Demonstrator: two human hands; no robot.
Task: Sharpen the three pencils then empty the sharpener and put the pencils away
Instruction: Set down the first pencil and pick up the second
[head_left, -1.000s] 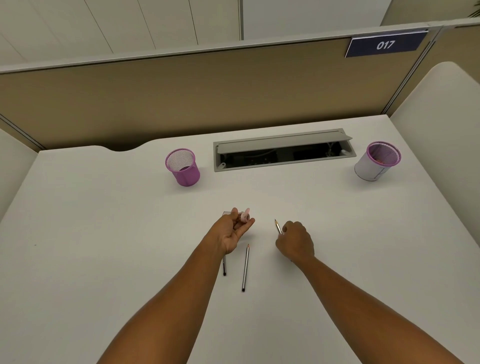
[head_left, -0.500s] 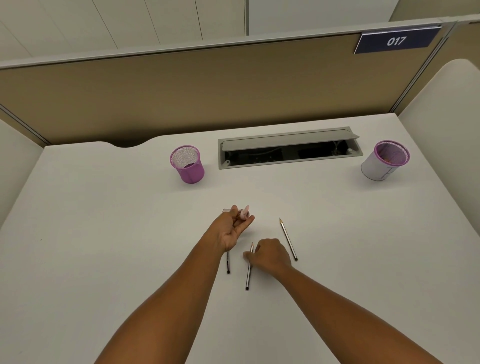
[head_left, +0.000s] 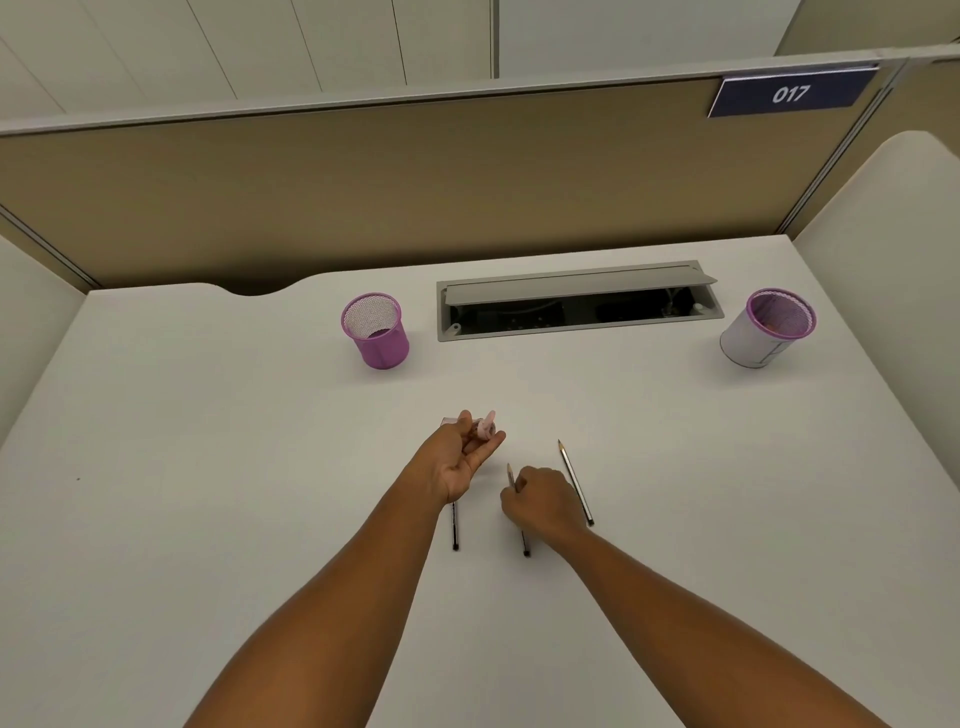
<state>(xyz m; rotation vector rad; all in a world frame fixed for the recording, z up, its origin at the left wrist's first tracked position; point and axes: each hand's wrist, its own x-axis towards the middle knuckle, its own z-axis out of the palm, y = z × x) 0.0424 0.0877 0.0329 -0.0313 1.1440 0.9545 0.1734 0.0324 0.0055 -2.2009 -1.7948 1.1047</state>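
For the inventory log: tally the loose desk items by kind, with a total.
Thin dark-barrelled wooden pencils: 3
Purple wire-mesh cups: 2
Small pink plastic sharpener: 1
Total: 6

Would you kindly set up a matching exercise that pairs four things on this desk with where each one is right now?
Things:
1. pink sharpener
2. middle pencil
3. right-most pencil
4. white-wrapped mesh cup

Places:
A. lying free on the desk, just right of the right hand
B. standing at the far right, beside the cable tray
C. held in the left hand's fingertips
D. gripped by the right hand, tip pointing away

Pairs: 1-C, 2-D, 3-A, 4-B
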